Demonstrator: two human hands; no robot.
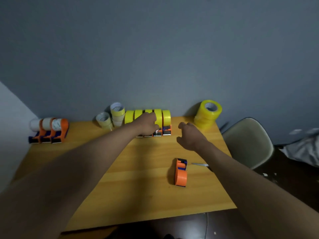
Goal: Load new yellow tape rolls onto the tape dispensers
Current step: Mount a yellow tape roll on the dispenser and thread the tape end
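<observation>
Several dispensers loaded with yellow tape [166, 118] stand in a row against the back wall. My left hand [148, 124] rests on that row, its fingers closed around one of the middle loaded dispensers [158, 117]. Just right of the row, my right hand [189, 135] hovers above the table with its fingers loosely curled and nothing in it. An empty orange dispenser [180, 172] lies on the table in front of my right forearm. A stack of new yellow tape rolls [208, 114] stands at the back right corner.
Three orange dispensers with nearly spent white rolls [50, 130] stand at the back left. Used pale rolls [113, 116] are stacked left of the yellow row. A knife or scissors blade [200, 164] lies beside the empty dispenser. A chair [248, 142] stands off the wooden table's [138, 187] right edge.
</observation>
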